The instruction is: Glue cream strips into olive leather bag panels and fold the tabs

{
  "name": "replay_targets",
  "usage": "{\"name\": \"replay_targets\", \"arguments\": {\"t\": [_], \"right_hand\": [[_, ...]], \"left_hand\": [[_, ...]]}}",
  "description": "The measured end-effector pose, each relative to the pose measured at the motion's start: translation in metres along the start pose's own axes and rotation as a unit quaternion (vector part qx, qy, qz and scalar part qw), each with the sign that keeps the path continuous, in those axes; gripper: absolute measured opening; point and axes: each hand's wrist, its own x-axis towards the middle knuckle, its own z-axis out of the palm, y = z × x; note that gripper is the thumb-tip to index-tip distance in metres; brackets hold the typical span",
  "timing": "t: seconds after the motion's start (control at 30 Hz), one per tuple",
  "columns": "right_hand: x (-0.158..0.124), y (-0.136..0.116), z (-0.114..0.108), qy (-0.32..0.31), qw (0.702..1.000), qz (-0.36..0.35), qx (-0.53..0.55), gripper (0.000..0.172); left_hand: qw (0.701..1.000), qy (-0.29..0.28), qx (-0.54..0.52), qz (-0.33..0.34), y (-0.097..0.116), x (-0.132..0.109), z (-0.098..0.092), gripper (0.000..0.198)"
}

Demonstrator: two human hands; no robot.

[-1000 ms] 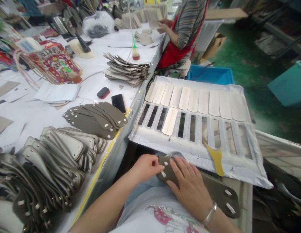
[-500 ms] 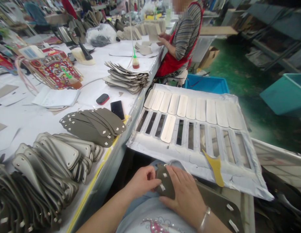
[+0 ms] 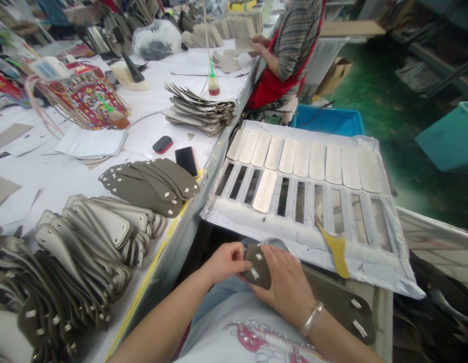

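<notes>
Left hand pinched grey strap end, low middle of frame. Right hand clamped on same strap. Tray just above. Strap piles on table, left.

The long olive-grey leather strap piece is showing small white tabs. The cream-white oblong pads are lying pale on the white slotted sheet, beside a mustard-yellow flat scraper. The co-worker's grey-striped knit sleeve is meeting a red apron, and a bright blue plastic bin is standing out behind.
</notes>
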Motion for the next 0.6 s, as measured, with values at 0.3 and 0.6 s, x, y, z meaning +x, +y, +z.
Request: {"name": "replay_targets", "arguments": {"t": [0.3, 0.6], "right_hand": [[-0.019, 0.005, 0.005, 0.053, 0.991, -0.071, -0.105, 0.075], [-0.030, 0.011, 0.022, 0.071, 0.976, -0.118, -0.169, 0.061]], "left_hand": [[0.999, 0.031, -0.006, 0.042, -0.003, -0.003, 0.012, 0.030], [0.999, 0.036, 0.014, 0.014, 0.006, -0.003, 0.014, 0.044]]}}
